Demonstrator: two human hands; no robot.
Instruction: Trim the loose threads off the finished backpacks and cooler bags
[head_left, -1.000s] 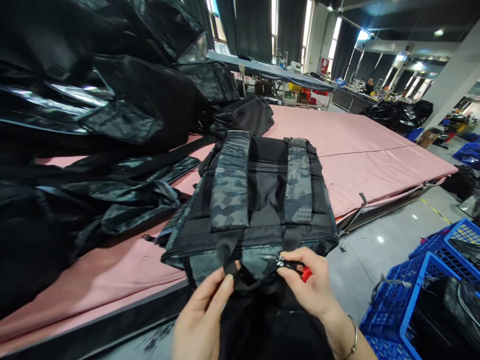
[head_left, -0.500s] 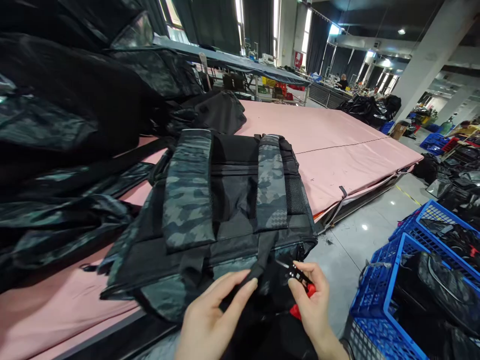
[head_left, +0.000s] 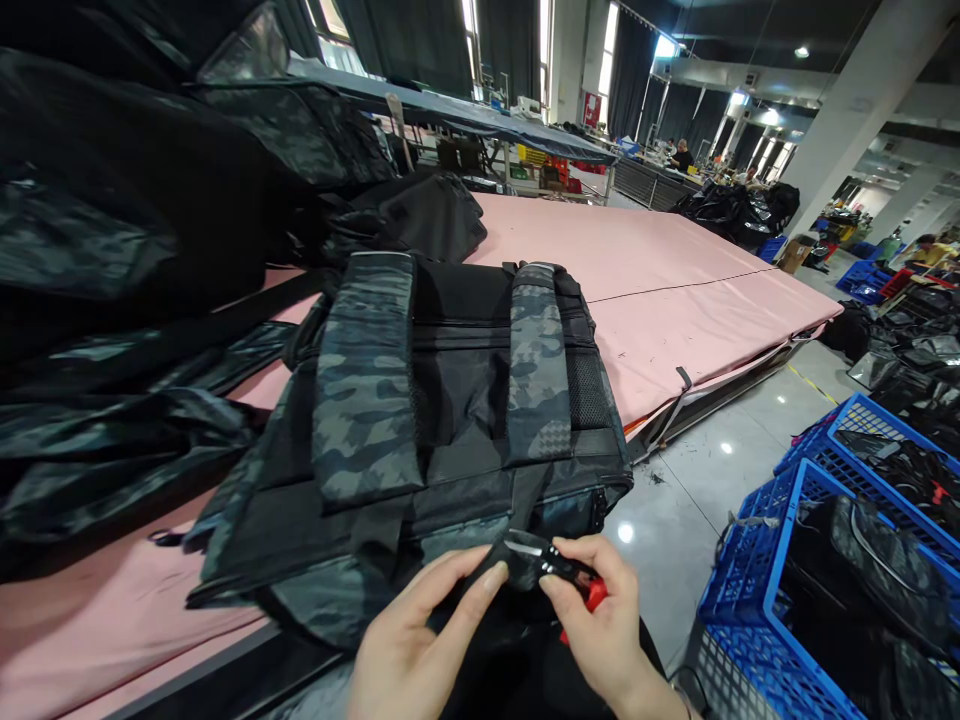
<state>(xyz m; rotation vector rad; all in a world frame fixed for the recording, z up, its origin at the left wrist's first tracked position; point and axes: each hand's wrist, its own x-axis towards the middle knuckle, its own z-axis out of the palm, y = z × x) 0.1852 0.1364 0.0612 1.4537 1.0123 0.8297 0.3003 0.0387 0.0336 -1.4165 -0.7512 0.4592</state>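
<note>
A black and dark-camouflage backpack (head_left: 457, 420) lies with its two padded shoulder straps facing up. My left hand (head_left: 427, 620) pinches a black webbing strap (head_left: 527, 497) hanging from the lower end of the right shoulder strap. Between the thumb and fingers of my right hand (head_left: 604, 610) is a pair of thread snips (head_left: 559, 562), with a silver blade, a black body and a red part at the handle. The blade points left and lies over the strap, close to my left fingertips. Whether it touches the webbing I cannot tell.
A pink-covered table (head_left: 675, 260) runs under the backpack and away to the right. More dark camouflage bags (head_left: 112, 200) are heaped at the left. Blue plastic crates (head_left: 780, 570) holding black items stand on the floor at the right. People sit far back.
My right hand has moved left with the thread snips, bringing the blade over the strap near my left fingertips. My left hand keeps its pinch. The view has shifted slightly.
</note>
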